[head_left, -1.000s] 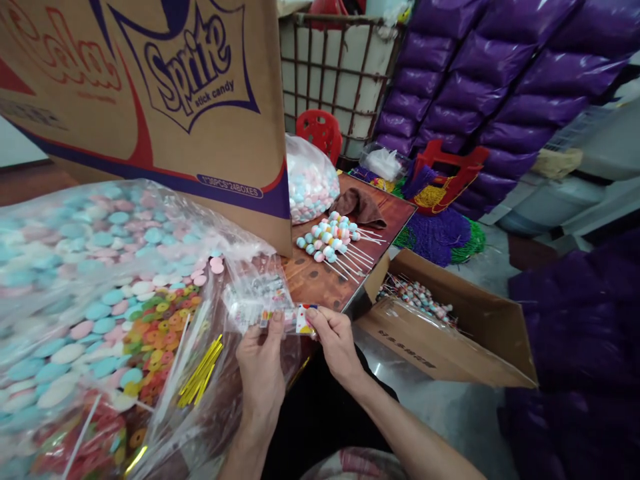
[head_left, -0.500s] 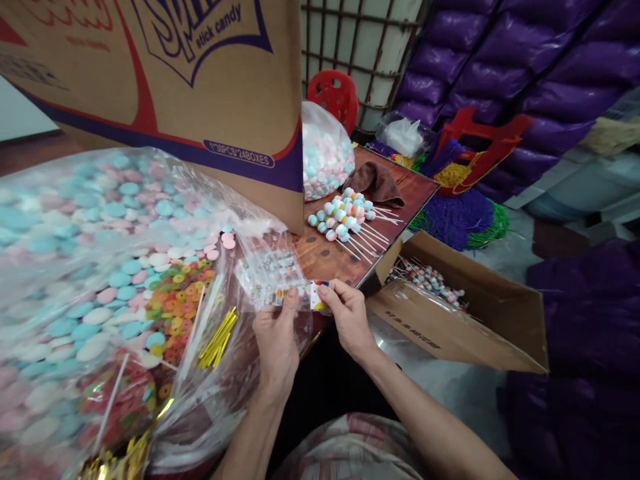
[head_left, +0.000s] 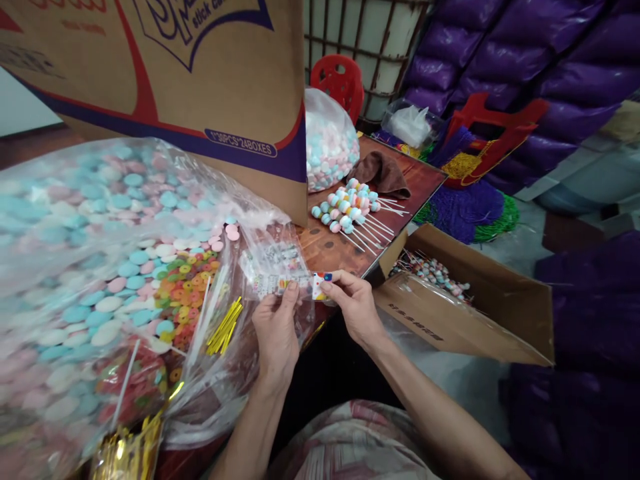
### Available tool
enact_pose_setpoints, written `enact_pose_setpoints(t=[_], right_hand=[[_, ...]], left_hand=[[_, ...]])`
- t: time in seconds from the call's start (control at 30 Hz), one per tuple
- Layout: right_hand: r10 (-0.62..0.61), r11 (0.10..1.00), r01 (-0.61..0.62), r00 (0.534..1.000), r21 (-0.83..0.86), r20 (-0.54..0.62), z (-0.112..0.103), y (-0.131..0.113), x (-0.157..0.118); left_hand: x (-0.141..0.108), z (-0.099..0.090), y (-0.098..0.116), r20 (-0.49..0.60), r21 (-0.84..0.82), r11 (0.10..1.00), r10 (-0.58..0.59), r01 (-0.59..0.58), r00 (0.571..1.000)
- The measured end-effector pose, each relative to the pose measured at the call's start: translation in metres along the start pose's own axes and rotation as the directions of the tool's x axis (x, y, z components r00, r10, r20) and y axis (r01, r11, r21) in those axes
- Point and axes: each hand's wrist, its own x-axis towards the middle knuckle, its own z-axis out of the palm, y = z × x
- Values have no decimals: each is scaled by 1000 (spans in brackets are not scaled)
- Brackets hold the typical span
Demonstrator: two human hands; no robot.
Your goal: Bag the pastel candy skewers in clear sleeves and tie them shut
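My left hand [head_left: 275, 330] is curled nearly closed, its thumb pressed down on one end of a small clear plastic wrapper with a white, colour-dotted printed end [head_left: 319, 288]. My right hand [head_left: 356, 307] pinches that printed end between thumb and bent fingers, so the wrapper spans both hands, just beside the clear printed plastic packets [head_left: 273, 259] on the glossy brown table [head_left: 325, 251].

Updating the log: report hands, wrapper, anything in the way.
Left hand pinching wrapper. Right hand pinching its dotted end. Candy bag beyond left hand; no obstruction seen between hands.
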Motion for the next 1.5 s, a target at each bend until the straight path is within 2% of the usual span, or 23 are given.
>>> enact_pose_setpoints(t=[0.17, 0.37, 0.57, 0.7, 0.9, 1.07, 1.2, 1.33, 1.5], right_hand=[[33, 999, -33, 999, -15, -26, 1, 4, 2], [29, 998, -29, 1000, -49, -9, 1, 8, 2], [-18, 997, 23, 998, -67, 65, 2, 2, -2], [24, 1000, -24, 993, 5, 118, 6, -5, -5], [45, 998, -44, 998, -49, 35, 8, 3, -7], [-3, 994, 7, 999, -111, 34, 8, 10, -6], [-37, 986, 37, 999, -161, 5, 8, 7, -6], [-43, 983, 46, 999, -176, 26, 9, 2, -7], [-79, 982, 93, 993, -167, 83, 6, 0, -8]], left_hand=[[-2, 0, 0, 6, -2, 1000, 21, -21, 1000], [-9, 0, 4, 119, -21, 997, -75, 78, 990], [-6, -5, -1, 53, 17, 1000, -16, 15, 998], [-4, -3, -1, 13, -24, 1000, -9, 9, 1000], [-6, -3, -4, 5, 10, 999, 36, -36, 999], [-9, -5, -7, -1, 45, 998, 54, -54, 999], [-10, -7, 0, 15, -60, 998, 13, -12, 1000], [-7, -8, 6, -53, -196, 981, -8, -2, 999], [-3, -10, 9, -93, -216, 975, -65, 43, 994]])
